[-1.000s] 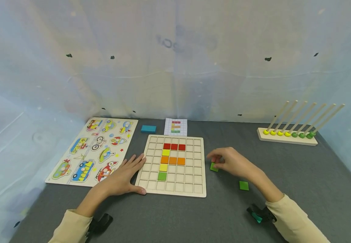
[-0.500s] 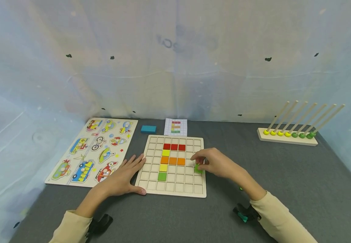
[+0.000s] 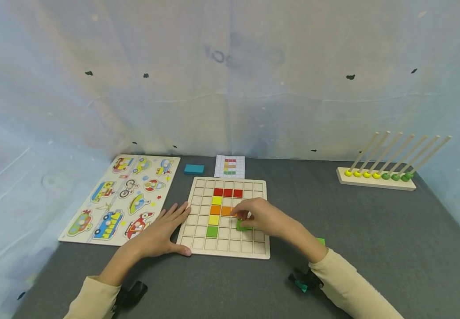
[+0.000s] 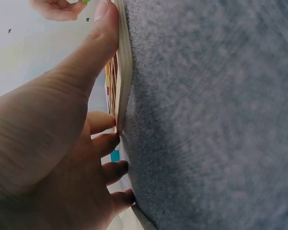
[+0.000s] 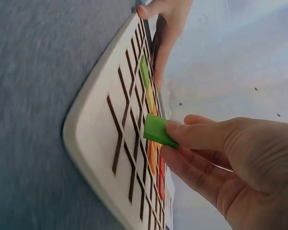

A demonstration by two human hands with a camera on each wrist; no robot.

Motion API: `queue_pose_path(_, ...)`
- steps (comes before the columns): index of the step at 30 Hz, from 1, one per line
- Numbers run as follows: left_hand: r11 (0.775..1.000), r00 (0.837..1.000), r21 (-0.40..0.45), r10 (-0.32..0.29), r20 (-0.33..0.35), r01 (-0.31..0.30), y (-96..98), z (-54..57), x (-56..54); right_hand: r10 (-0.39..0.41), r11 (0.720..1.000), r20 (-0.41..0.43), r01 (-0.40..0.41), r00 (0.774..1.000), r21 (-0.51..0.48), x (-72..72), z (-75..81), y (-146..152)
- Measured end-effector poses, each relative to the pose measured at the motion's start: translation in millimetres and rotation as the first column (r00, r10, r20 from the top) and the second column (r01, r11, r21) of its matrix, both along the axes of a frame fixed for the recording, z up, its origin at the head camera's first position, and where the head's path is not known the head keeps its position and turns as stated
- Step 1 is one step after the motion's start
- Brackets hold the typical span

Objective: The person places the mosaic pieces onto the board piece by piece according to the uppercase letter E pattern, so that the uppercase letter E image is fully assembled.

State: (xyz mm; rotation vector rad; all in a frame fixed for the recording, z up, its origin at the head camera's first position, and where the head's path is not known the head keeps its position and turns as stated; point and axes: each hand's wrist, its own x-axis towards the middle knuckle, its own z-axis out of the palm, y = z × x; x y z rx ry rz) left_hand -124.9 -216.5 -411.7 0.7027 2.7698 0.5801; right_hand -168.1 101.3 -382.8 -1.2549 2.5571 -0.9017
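A wooden grid board (image 3: 202, 243) lies flat on the grey tabletop. Red, yellow, orange and green square tiles sit in some of its cells, the green tile (image 3: 212, 231) lowest in the left column. My left hand (image 3: 159, 230) rests along the board's left edge, thumb at the near corner and fingers spread. Between thumb and fingers my right hand (image 3: 267, 217) pinches another green tile (image 5: 156, 129) above the board's right half; the right wrist view shows that tile tilted and apart from the cells. A further green tile (image 3: 321, 241) lies on the table, partly hidden by the right forearm.
A vehicle puzzle board (image 3: 94, 177) lies to the left. Behind the grid board are a blue block (image 3: 194, 169) and a pattern card (image 3: 230, 167) with a coloured grid. At the back right stands a pegged wooden base (image 3: 377, 182) with yellow and green beads.
My right hand has picked a green tile up from the table and carried it left over the board. The left hand has stayed in place.
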Motion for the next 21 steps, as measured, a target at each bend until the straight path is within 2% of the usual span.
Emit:
queue_pose_path(7, 1.000, 1.000, -0.007, 0.005, -0.004, -0.005, -0.3, -1.2, 0.2, 0.044, 0.999, -0.011, -0.044, 0.999, 0.004, 7.5, -2.3, -22)
queue_pose_path(21, 1.000, 1.000, 0.009, 0.003, -0.002, -0.003, -0.6, -2.6, -0.5, 0.056, 0.998, 0.006, -0.057, 0.998, 0.014, 5.0, -8.7, -43)
